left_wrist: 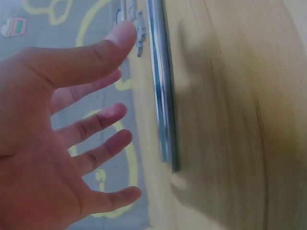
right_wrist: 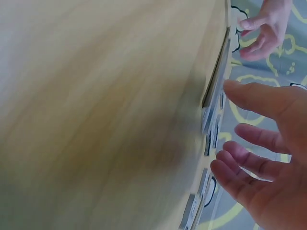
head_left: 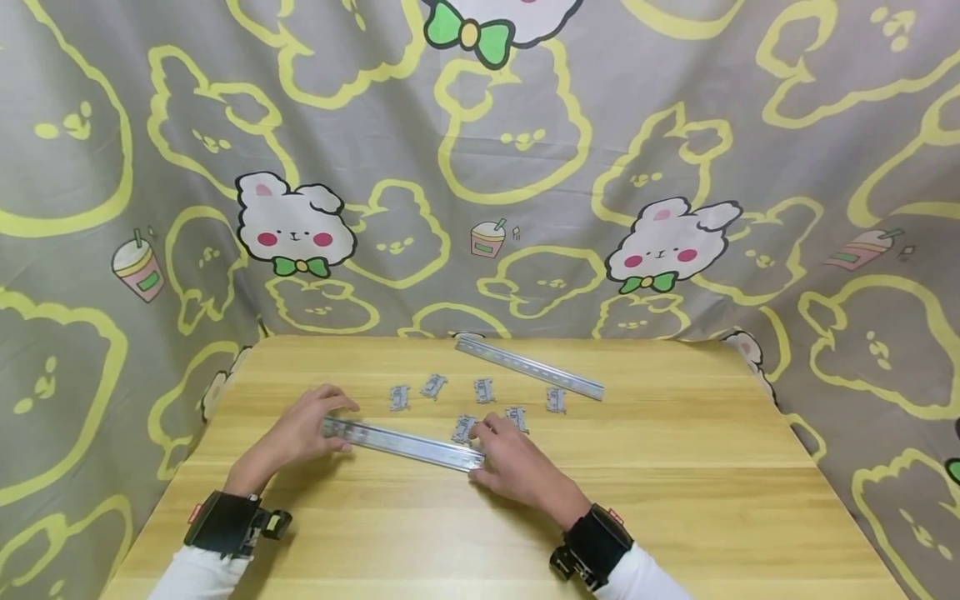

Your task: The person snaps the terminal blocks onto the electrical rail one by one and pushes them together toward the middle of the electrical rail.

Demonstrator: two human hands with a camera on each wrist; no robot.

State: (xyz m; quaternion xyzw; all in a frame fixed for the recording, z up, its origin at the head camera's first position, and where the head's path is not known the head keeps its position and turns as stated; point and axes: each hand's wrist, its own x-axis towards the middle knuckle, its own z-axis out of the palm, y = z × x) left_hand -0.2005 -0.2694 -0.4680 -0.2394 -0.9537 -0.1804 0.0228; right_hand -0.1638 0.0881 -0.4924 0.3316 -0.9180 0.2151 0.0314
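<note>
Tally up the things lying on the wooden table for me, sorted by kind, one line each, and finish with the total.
Silver slotted metal rails: 2
Small grey clip-like pieces: 6
Total: 8

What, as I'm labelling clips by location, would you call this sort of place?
Probably a small curtained-off workbench: a wood-grain tabletop with cartoon-print curtain on three sides, and metal DIN rails and grey terminal blocks at hand.
</note>
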